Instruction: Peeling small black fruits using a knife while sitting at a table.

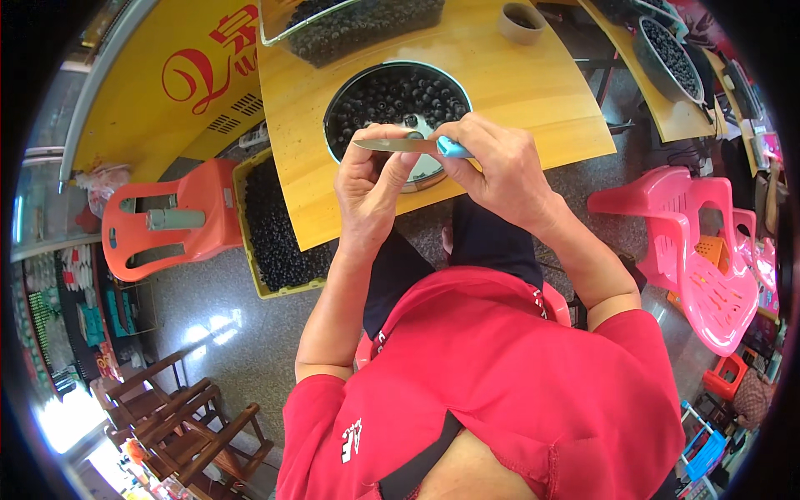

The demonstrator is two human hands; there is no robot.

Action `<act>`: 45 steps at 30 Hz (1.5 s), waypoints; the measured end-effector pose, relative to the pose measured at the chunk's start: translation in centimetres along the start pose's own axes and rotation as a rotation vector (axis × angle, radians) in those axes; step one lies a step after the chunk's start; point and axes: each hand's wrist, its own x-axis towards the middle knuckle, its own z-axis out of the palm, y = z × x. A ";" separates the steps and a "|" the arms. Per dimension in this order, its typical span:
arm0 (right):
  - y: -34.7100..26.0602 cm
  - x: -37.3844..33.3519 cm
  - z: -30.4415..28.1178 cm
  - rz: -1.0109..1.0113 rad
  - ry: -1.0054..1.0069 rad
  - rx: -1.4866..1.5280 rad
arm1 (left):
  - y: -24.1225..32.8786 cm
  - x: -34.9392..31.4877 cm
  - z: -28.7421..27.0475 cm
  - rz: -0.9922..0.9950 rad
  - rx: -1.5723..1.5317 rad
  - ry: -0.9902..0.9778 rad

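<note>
My right hand (496,171) is closed around the light-blue handle of a small knife (392,145). Its blade points left and lies across the fingers of my left hand (369,187). Between my left thumb and fingertips, right by the blade, is a small dark round piece (415,135). Its kind is hard to make out, as fingers and blade partly cover it. Both hands are over the near side of a round pan (329,125) with a pale inside. Many similar dark, shiny round pieces (400,96) fill its far part, while its pale bottom shows nearer me.
The pan stands on a yellow wooden table (533,108). Behind it are a clear bin (358,37) of dark pieces and a small tan bowl (522,23). A yellow crate (265,292) is at the left, by an orange chair (179,221); pink chairs (667,217) stand right.
</note>
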 end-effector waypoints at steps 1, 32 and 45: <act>0.0 0.0 0.0 0.004 -0.003 -0.001 | 0.0 0.0 0.0 0.028 0.029 -0.010; -1.1 0.7 0.2 0.795 -0.157 1.111 | -0.7 0.0 -0.4 0.170 0.174 -0.043; -0.9 0.4 0.7 0.016 0.047 0.011 | -0.7 -0.2 0.2 0.024 -0.086 0.065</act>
